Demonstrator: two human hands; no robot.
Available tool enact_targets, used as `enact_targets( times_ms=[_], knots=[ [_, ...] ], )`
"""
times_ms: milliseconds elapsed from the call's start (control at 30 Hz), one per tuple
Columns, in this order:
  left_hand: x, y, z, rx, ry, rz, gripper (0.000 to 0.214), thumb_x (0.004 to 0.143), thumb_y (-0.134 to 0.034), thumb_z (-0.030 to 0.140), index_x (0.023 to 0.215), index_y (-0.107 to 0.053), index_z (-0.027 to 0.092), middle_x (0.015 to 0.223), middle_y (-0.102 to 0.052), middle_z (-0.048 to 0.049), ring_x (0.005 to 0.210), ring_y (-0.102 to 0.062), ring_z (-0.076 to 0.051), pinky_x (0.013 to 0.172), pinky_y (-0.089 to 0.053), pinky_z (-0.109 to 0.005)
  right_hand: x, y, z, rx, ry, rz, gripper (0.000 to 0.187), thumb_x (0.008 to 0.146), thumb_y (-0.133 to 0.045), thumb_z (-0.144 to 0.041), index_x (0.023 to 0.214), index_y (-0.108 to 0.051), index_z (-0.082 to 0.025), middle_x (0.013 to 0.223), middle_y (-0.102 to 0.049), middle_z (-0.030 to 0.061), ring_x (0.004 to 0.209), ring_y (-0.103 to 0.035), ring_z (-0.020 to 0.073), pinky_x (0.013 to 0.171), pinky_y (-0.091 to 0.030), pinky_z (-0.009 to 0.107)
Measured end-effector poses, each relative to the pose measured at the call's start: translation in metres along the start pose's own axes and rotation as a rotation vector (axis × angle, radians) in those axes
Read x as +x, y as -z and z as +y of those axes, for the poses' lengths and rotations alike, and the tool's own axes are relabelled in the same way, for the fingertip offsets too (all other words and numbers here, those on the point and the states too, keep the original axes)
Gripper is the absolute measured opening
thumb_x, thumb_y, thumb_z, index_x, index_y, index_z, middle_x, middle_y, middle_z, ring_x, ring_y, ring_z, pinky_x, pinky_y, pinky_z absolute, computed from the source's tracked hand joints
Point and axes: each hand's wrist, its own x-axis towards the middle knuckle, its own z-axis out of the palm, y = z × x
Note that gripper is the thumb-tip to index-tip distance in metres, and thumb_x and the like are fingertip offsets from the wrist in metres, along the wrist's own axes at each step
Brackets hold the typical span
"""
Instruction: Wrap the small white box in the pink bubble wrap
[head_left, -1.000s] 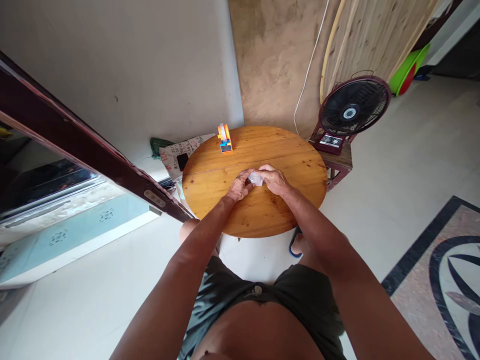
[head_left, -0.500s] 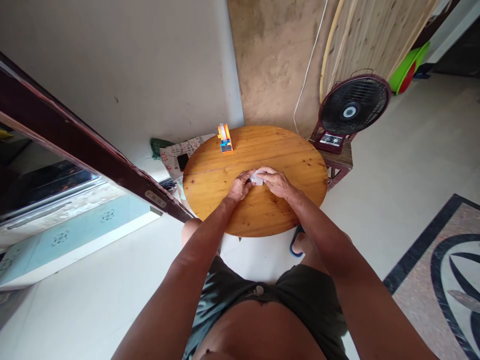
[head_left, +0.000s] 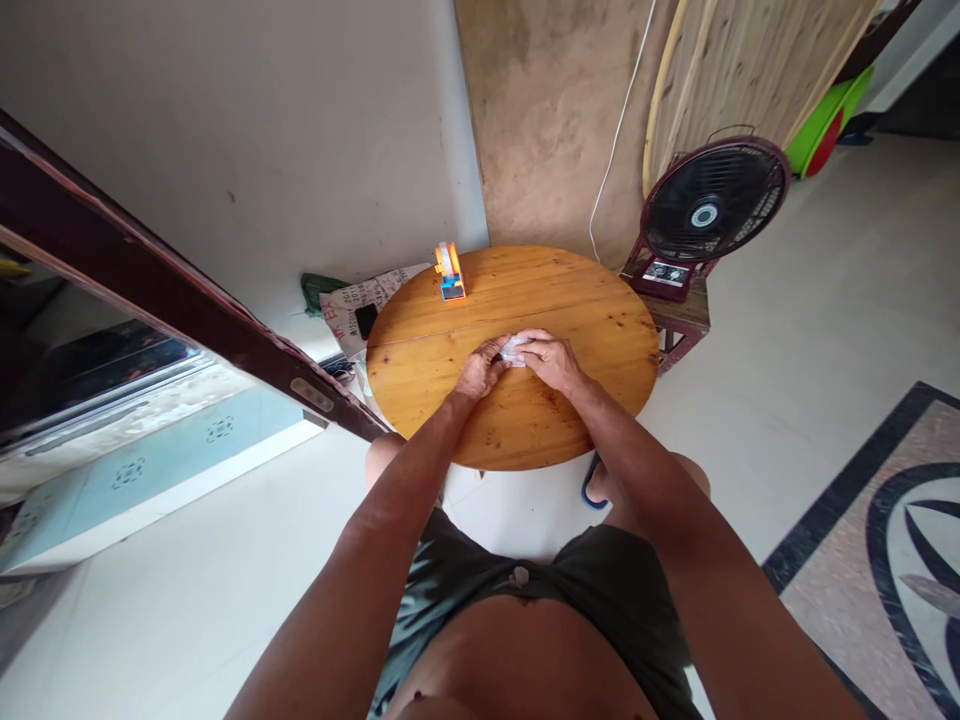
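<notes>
A small pale, translucent packet (head_left: 513, 350) is held between both hands over the middle of the round wooden table (head_left: 420, 390). My left hand (head_left: 481, 370) grips its left side, fingers bent and closed. From the right, my right hand (head_left: 549, 358) closes on the same packet, with its fingers lying over the top. The fingers cover much of the packet, so its exact kind cannot be told. Toward the table's far left edge stands an orange and blue tape dispenser (head_left: 450, 272), apart from both hands.
An electric fan (head_left: 712, 205) stands on a wooden stool (head_left: 686, 315) right of the table. A black phone (head_left: 366, 320) lies on printed sacking (head_left: 341, 310) at the left. A dark door frame (head_left: 225, 320) runs along the left, and a white cable (head_left: 619, 130) hangs behind.
My right fingers have shifted slightly over the packet, and less of its lower part shows. Both hands keep their hold in the same place. The view has tilted a little.
</notes>
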Motion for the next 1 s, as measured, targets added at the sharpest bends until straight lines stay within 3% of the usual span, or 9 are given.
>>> enact_targets(
  times_ms=[167,433,833,1000],
  knots=[
    [0.0,-0.001,-0.002,-0.014,0.011,0.014,0.05,0.09,-0.071,0.037,0.137,-0.063,0.021,0.14,-0.064,-0.0135,0.13,-0.061,-0.03,0.116,-0.046,-0.049,-0.005,-0.007,-0.01,-0.118,0.06,0.076,0.021,0.092,-0.06,-0.022,0.101,-0.078,-0.026,0.125,-0.071,0.0055,0.117,-0.066,0.0233,0.108,-0.053,0.039],
    [0.0,-0.003,-0.005,-0.025,0.004,0.016,0.052,0.09,-0.071,0.039,0.138,-0.062,0.019,0.139,-0.064,-0.0154,0.129,-0.061,-0.031,0.115,-0.046,-0.051,-0.01,-0.005,-0.019,-0.278,0.128,0.018,0.02,0.094,-0.057,-0.024,0.109,-0.071,-0.021,0.131,-0.064,0.0133,0.12,-0.062,0.0297,0.109,-0.05,0.047],
    [-0.001,-0.003,-0.003,-0.01,-0.004,0.011,0.051,0.089,-0.07,0.033,0.138,-0.062,0.02,0.139,-0.064,-0.0144,0.129,-0.061,-0.03,0.116,-0.046,-0.049,-0.01,-0.012,-0.021,-0.312,0.104,0.036,0.016,0.093,-0.059,-0.023,0.108,-0.064,-0.021,0.128,-0.061,0.0151,0.117,-0.06,0.0305,0.103,-0.052,0.045],
    [-0.001,0.0,0.004,0.033,0.007,-0.012,0.051,0.09,-0.069,0.03,0.139,-0.06,0.018,0.14,-0.063,-0.015,0.13,-0.061,-0.029,0.116,-0.046,-0.047,-0.009,-0.012,-0.023,-0.309,0.067,0.014,0.023,0.093,-0.059,-0.024,0.116,-0.063,-0.02,0.127,-0.06,0.0153,0.118,-0.059,0.0313,0.104,-0.051,0.046]
  ],
)
